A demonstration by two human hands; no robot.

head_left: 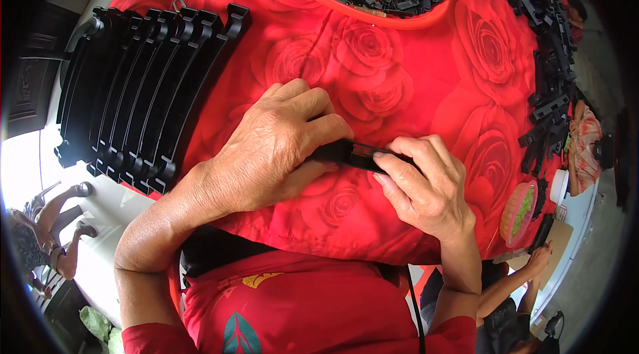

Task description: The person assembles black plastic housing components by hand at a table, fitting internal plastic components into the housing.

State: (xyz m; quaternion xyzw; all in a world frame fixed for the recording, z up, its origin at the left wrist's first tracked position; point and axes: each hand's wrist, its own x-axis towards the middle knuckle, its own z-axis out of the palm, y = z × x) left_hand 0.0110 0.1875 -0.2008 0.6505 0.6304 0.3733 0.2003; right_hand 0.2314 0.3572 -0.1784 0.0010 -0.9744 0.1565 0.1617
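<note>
Centrally, a slim black part (338,152) lay between the hands, its long axis crosswise, dipping slightly rightward; the left hand (283,141) and right hand (426,184) clasped opposite ends. Red cloth (366,91) stretched beyond them; its near edge (359,255) curved bodyward of both.

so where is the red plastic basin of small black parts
In the head view, the basin is at the top edge, right of centre, on the red rose-patterned tablecloth, beyond the left hand.

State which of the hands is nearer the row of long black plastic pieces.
Left: the left hand is right of the row; the right hand is farther right.
</note>
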